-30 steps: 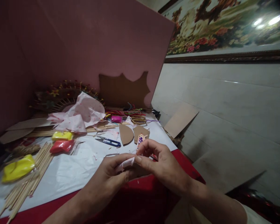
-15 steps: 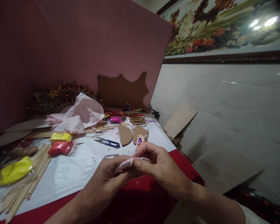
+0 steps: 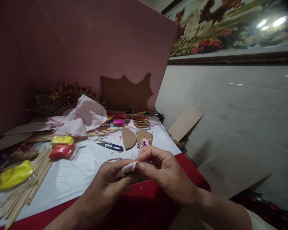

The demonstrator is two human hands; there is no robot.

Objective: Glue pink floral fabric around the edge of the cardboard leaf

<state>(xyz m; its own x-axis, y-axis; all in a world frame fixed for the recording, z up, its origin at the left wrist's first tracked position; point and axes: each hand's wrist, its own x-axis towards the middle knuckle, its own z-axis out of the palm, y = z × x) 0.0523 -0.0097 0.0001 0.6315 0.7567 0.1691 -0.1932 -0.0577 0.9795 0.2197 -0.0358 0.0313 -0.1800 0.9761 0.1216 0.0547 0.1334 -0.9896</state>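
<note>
Between my two hands is a small piece wrapped in pale pink cloth (image 3: 129, 168), its edge showing at the fingers. My left hand (image 3: 111, 179) is closed on its left end, thumb below and fingers above. With thumb and forefinger my right hand (image 3: 162, 169) pinches the cloth at the right end. What lies inside the cloth is mostly hidden. Just beyond my fingers are a half-round cardboard piece (image 3: 129, 139), an angular cardboard piece (image 3: 144, 134) and a small patterned piece with a purple flower (image 3: 144, 143). Blue thread snips (image 3: 110, 146) lie to their left.
Left on the white sheet (image 3: 72, 174) are wooden sticks (image 3: 39, 174), yellow packets (image 3: 15, 175) and a red packet (image 3: 61, 151). Crumpled spotted cloth (image 3: 81, 118) lies behind, near gold-handled scissors (image 3: 142, 123) and a magenta packet (image 3: 118, 122). A pink board (image 3: 110, 41) stands at the back.
My right thumb and fingers have shifted slightly along the cloth edge, and less of the cloth shows to the right of the thumb. Everything else stays where it was.
</note>
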